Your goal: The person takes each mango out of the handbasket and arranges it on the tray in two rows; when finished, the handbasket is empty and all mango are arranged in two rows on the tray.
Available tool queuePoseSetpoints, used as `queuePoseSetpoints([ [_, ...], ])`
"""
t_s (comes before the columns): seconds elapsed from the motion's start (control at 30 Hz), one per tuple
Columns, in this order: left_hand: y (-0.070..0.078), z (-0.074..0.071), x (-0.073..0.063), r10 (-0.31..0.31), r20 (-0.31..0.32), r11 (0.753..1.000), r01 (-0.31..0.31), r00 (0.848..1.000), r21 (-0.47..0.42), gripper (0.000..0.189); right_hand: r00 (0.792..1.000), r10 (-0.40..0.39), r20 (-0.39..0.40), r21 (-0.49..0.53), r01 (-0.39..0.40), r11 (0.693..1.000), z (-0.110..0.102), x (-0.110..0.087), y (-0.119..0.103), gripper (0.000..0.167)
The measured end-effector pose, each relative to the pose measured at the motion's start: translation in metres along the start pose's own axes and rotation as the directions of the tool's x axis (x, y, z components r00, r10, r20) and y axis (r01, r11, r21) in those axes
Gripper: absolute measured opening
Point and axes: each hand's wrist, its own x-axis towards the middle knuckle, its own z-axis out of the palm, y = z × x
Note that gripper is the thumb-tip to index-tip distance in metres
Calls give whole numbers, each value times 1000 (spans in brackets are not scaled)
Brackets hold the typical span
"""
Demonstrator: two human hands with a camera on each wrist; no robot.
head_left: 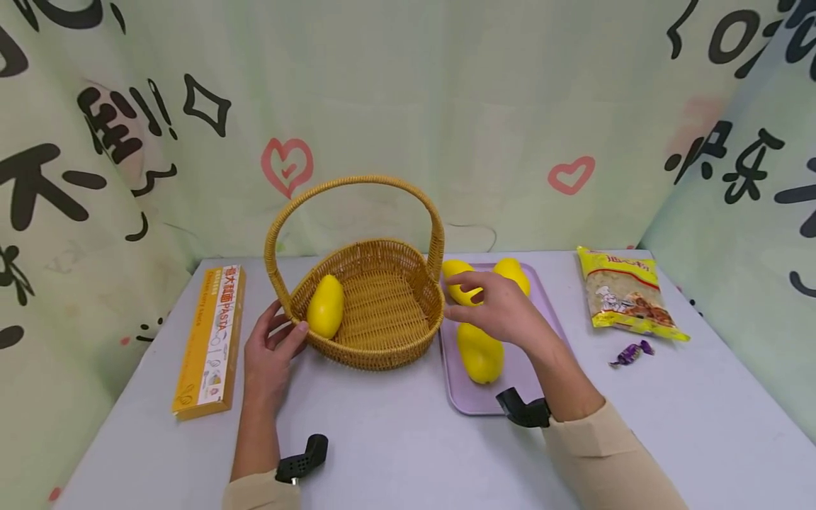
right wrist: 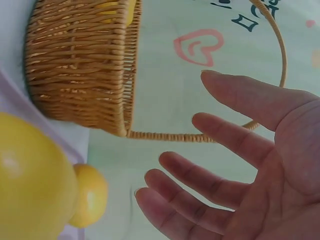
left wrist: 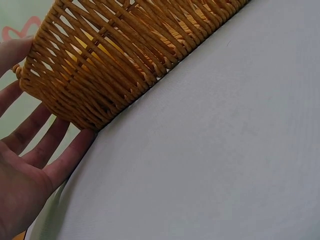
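Observation:
A wicker basket (head_left: 382, 312) with a tall arched handle stands on the table, one yellow mango (head_left: 326, 307) lying at its left inside. My left hand (head_left: 270, 354) holds the basket's left side, thumb at the rim and fingers along the outer weave, as the left wrist view shows (left wrist: 30, 165). To the right of the basket, my right hand (head_left: 497, 308) hovers over a purple tray (head_left: 459, 397), fingers loosely spread and holding nothing. Three mangoes lie on that tray: a near one (head_left: 479, 354), a far right one (head_left: 512, 273) and one partly hidden behind the hand (head_left: 459, 273).
A yellow pasta box (head_left: 207, 340) lies at the table's left. On the right are a yellow bag of noodles (head_left: 627, 294) and a purple wrapped candy (head_left: 631, 352). A pale curtain (head_left: 497, 142) with drawings hangs behind the table.

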Motion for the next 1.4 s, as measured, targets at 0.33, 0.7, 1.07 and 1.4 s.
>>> queuePoseSetpoints([
  [0.33,-2,-1,1,-13,3,1000,13,1000,-2,73,998,-27,64,103,20,994,-4,22,-23,46],
  [0.7,-1,0,2,-24,3,1000,24,1000,2,73,972,-116,203,123,92,988,-2,46,-51,49],
  [1.07,-3,-1,3,8,3,1000,-8,1000,-13,72,935,-98,340,190,34,981,17,77,-70,47],
  [1.4,-3,-2,4,3,20,1000,-3,1000,-18,73,901,-132,413,228,38,973,38,111,-80,50],
])
